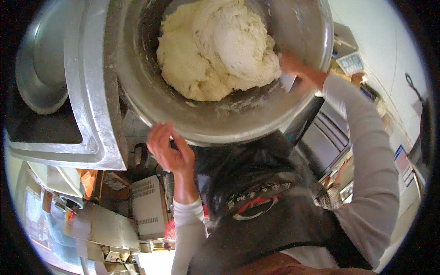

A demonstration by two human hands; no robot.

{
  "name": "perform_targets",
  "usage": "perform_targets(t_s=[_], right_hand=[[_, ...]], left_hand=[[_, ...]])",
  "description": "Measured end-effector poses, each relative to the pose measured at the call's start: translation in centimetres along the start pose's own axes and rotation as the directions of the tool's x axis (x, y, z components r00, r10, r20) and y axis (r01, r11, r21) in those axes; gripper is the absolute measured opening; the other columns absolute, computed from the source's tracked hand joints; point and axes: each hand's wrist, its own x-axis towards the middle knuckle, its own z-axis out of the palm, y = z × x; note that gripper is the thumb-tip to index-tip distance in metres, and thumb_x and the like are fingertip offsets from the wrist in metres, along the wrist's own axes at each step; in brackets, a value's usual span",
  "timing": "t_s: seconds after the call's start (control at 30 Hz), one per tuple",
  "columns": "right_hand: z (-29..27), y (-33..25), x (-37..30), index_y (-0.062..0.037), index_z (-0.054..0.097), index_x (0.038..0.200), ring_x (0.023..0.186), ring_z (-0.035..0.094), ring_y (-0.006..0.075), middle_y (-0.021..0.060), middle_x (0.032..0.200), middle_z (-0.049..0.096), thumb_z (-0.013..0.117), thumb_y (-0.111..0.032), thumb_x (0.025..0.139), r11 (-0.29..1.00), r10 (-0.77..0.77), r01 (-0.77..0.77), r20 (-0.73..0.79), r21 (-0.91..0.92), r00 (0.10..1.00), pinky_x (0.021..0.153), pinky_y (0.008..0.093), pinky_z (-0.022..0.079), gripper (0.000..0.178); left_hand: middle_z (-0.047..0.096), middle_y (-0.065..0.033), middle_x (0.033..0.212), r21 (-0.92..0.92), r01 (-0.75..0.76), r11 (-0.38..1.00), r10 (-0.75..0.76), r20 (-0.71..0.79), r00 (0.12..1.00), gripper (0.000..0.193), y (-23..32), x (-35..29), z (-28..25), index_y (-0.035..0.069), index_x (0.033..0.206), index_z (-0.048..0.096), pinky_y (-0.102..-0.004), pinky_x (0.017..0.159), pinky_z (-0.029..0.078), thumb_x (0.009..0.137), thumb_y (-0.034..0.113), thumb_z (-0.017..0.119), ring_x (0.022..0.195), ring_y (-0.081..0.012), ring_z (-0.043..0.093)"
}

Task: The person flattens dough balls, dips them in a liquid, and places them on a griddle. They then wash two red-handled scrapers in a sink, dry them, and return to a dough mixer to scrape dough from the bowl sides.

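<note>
A large mass of pale, rough dough [220,50] sits in a wide metal bowl [215,123], heaped higher on its right side. My right hand [300,69] reaches into the bowl from the right, closed on a scraper [288,80]. The scraper's pale flat blade shows at the dough's right edge; the hand covers the rest, slightly blurred. At the bowl's near left rim is my left hand [170,149], its fingers loosely bent and the thumb apart from them. Its fingertips overlap the rim, and I cannot tell whether they press on it. Nothing shows in that hand.
To the left stands a metal frame or counter [98,133] holding a rounded metal vessel [43,68]. Below it are a white vented box [147,206] and an orange bag [88,182]. A dark apron [266,229] covers my front. Boxes and a dark-fronted appliance [323,137] stand at right.
</note>
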Motion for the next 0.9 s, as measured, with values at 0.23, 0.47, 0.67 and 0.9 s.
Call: perform_targets(t_s=[0.23, 0.47, 0.67, 0.9], right_hand=[[-2.7, -2.1, -0.4, -0.0036, 0.060, 0.089, 0.088, 0.060, 0.0298, 0.0162, 0.091, 0.063, 0.059, -0.016, 0.071, 0.987, 0.051, -0.071, 0.138, 0.142, 0.989, 0.070, 0.0434, 0.049, 0.022], [9.3, -0.3, -0.2, -0.0042, 0.064, 0.078, 0.065, 0.060, 0.0323, 0.0161, 0.076, 0.062, 0.060, -0.017, 0.069, 0.879, -0.322, 0.254, 0.109, 0.403, 0.941, 0.059, 0.0437, 0.048, 0.016], [9.0, -16.5, -2.1, -0.0020, 0.063, 0.086, 0.072, 0.062, 0.0311, 0.0154, 0.081, 0.064, 0.061, -0.023, 0.069, 0.745, -0.201, 0.001, 0.223, 0.667, 0.954, 0.065, 0.0432, 0.051, 0.027], [7.6, -9.9, -7.2, 0.0001, 0.060, 0.098, 0.081, 0.062, 0.0263, 0.0133, 0.085, 0.063, 0.057, -0.012, 0.071, 0.374, -0.308, -0.294, 0.417, 0.880, 0.855, 0.073, 0.0398, 0.050, 0.030]], left_hand=[[0.058, -0.0059, 0.105, 0.223, -0.308, 0.925, 0.286, 0.124, 0.950, 0.025, -3.5, 3.3, 2.1, 0.006, 0.105, 0.053, -0.0470, 0.094, 0.034, 0.081, 0.007, 0.057, 0.104, -0.0271, 0.048], [0.057, -0.0087, 0.110, 0.256, -0.282, 0.925, 0.264, 0.104, 0.959, 0.028, -3.6, 3.2, 2.1, 0.005, 0.107, 0.050, -0.0471, 0.097, 0.028, 0.082, 0.017, 0.056, 0.109, -0.0296, 0.043], [0.056, -0.0112, 0.109, 0.217, -0.296, 0.930, 0.272, 0.134, 0.953, 0.028, -3.8, 3.2, 2.1, 0.003, 0.105, 0.051, -0.0475, 0.096, 0.028, 0.082, 0.020, 0.055, 0.109, -0.0311, 0.041], [0.057, -0.0107, 0.108, 0.202, -0.260, 0.944, 0.231, 0.156, 0.960, 0.028, -3.8, 3.2, 2.4, 0.004, 0.103, 0.050, -0.0469, 0.097, 0.028, 0.081, 0.020, 0.054, 0.108, -0.0303, 0.042]])
